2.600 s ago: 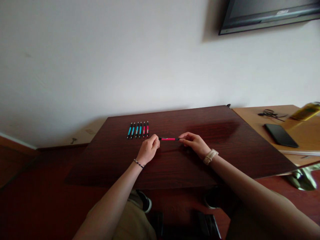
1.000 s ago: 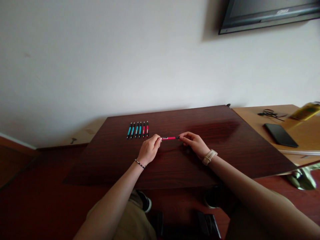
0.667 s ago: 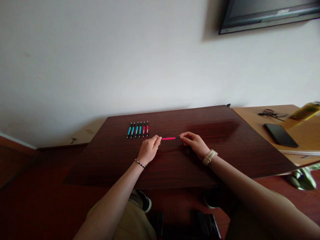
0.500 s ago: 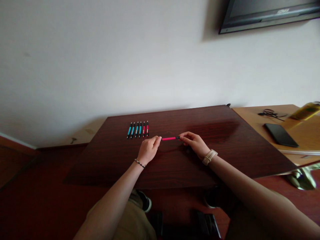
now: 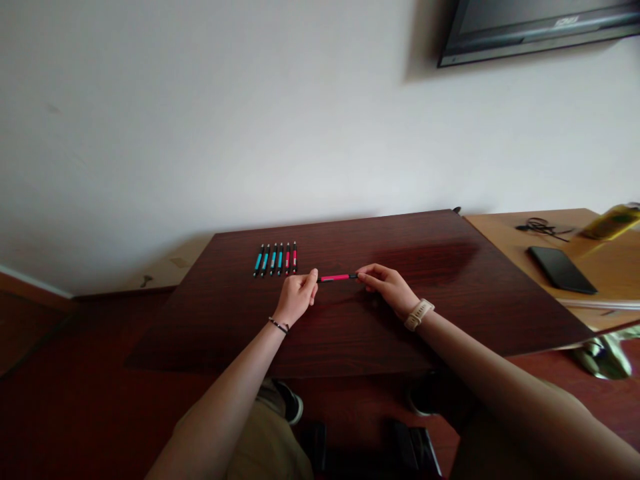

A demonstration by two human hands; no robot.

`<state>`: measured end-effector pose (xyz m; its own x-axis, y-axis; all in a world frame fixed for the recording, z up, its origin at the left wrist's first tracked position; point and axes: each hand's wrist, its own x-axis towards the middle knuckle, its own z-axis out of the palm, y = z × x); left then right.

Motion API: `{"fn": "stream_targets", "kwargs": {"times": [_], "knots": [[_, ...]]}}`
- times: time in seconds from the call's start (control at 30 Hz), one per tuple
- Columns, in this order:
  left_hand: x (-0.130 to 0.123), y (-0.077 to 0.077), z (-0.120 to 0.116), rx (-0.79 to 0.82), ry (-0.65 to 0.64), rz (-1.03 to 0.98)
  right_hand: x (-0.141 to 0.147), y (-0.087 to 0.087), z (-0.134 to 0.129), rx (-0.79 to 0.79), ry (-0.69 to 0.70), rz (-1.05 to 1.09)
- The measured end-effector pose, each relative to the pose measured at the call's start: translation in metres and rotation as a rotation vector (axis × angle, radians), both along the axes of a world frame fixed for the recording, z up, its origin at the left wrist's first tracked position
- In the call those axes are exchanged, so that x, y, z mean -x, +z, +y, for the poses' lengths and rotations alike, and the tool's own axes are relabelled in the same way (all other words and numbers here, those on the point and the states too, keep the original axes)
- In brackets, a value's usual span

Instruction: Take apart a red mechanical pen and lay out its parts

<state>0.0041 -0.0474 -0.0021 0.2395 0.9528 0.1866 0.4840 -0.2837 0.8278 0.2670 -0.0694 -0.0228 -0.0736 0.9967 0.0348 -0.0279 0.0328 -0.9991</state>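
A pink pen with black ends (image 5: 336, 277) is held level just above the dark wooden table (image 5: 450, 293). My left hand (image 5: 299, 295) pinches its left end and my right hand (image 5: 384, 285) pinches its right end. A bead bracelet circles my left wrist and a pale watch sits on my right wrist. Behind my left hand, a neat row of several pens (image 5: 276, 259) lies side by side, blue ones on the left and pink ones on the right.
A lighter wooden desk (image 5: 505, 230) adjoins on the right, carrying a black phone (image 5: 561, 269), a tangle of black cable (image 5: 541, 228) and a yellow bottle (image 5: 613, 222). A wall-mounted screen (image 5: 530, 30) hangs at upper right. Shoes (image 5: 290, 402) and a dark bag lie under the table.
Both hands and the pink pen have shifted slightly to the left, toward the row of pens. The grip at both ends is the same.
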Motion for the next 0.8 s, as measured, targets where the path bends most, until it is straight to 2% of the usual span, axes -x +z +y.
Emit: {"fn": "stream_targets", "kwargs": {"times": [0.23,0.47,0.63,0.8], "knots": [[0.0030,-0.0052,0.0031,0.013,-0.004,-0.049,-0.0012,-0.0013,0.0010,-0.008,-0.007,0.011],[-0.0009,-0.0001,-0.0010,-0.099,-0.118,-0.088,-0.0018,-0.0038,0.0021,-0.006,-0.009,0.010],[-0.0031,0.0007,-0.0013,-0.200,-0.130,0.011,-0.0012,-0.0025,0.0017,-0.001,-0.015,0.014],[-0.0020,-0.0017,0.0000,-0.143,-0.137,-0.003,-0.0002,-0.0020,0.0019,0.003,-0.013,0.026]]}}
